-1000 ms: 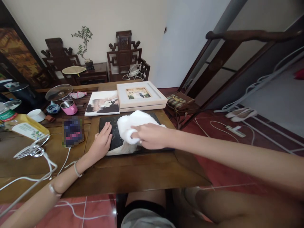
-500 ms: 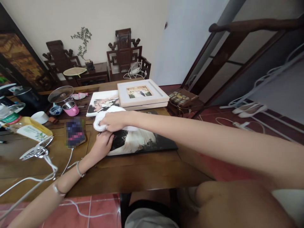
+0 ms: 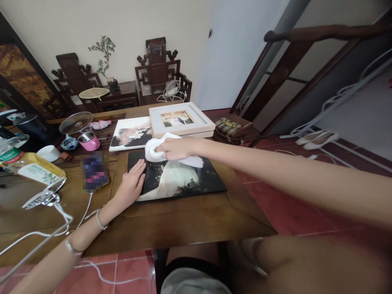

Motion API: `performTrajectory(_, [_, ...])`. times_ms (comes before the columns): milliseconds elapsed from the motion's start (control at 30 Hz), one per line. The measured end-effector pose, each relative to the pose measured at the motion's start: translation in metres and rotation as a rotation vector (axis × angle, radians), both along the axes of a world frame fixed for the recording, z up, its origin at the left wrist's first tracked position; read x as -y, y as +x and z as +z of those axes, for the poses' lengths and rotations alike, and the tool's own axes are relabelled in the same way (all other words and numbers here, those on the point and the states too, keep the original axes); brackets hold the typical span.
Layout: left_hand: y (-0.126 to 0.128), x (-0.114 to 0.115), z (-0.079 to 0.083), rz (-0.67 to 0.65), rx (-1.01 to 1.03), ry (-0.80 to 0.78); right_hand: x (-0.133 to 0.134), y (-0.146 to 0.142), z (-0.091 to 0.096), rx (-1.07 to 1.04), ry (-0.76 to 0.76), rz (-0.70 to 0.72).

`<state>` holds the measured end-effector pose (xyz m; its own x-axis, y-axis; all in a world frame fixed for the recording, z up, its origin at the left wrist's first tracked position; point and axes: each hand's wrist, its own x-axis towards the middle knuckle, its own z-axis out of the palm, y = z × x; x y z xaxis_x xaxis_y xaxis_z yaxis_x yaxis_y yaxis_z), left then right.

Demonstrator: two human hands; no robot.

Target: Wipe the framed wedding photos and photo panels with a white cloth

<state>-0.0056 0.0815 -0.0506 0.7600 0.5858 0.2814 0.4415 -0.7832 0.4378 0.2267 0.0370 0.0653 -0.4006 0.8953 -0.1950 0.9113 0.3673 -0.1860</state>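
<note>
A dark photo panel [image 3: 196, 185] with a pale gown printed on it lies flat on the wooden table [image 3: 183, 224]. My right hand [image 3: 176, 149] is closed on a white cloth [image 3: 153, 150], which rests on the panel's far part and covers some of the picture. At the panel's left edge my left hand [image 3: 134, 179] lies flat, fingers stretched out and touching it. Behind the panel are a white photo panel [image 3: 142, 136] and a stack of pale picture frames [image 3: 156, 130], the top one holding a small photo.
On the left stand a bottle of yellow liquid [image 3: 36, 167], a pink mug [image 3: 89, 142], a phone [image 3: 96, 173] on a white cable and a clear hair claw [image 3: 45, 196]. A plaid handbag [image 3: 231, 125] sits beyond the frames. A dark wooden chair [image 3: 281, 69] rises at right.
My right hand has moved the white cloth rightward and away from the left edge across the dark panel. My left hand stays at that edge, now more fully visible.
</note>
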Motion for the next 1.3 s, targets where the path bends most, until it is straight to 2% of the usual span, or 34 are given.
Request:
performTrajectory(300, [0.0,0.004,0.002,0.02,-0.009,-0.011,0.04,0.059,-0.016,0.039,0.034,-0.065])
performTrajectory(433, [0.0,0.004,0.001,0.016,-0.005,-0.004,0.054,0.071,-0.021,0.103,0.038,-0.116])
performTrajectory(600, [0.0,0.004,0.002,0.023,-0.01,-0.009,0.087,0.059,-0.015,0.147,-0.082,-0.143])
performTrajectory(733, [0.001,0.005,0.003,0.024,-0.02,-0.015,0.12,0.039,0.004,0.019,-0.266,-0.177])
performTrajectory(867, [0.002,0.005,0.006,0.024,-0.041,-0.005,0.141,0.024,0.019,-0.002,-0.418,-0.187])
performTrajectory(1033, [0.002,0.005,0.007,0.015,-0.055,0.005,0.139,0.032,0.011,-0.032,-0.29,-0.168])
performTrajectory(1200, [0.001,0.004,0.006,-0.001,-0.067,0.012,0.122,0.05,-0.013,0.072,-0.113,-0.156])
performTrajectory(1300, [0.001,0.004,0.006,-0.002,-0.068,0.012,0.112,0.056,-0.031,0.137,-0.011,-0.197])
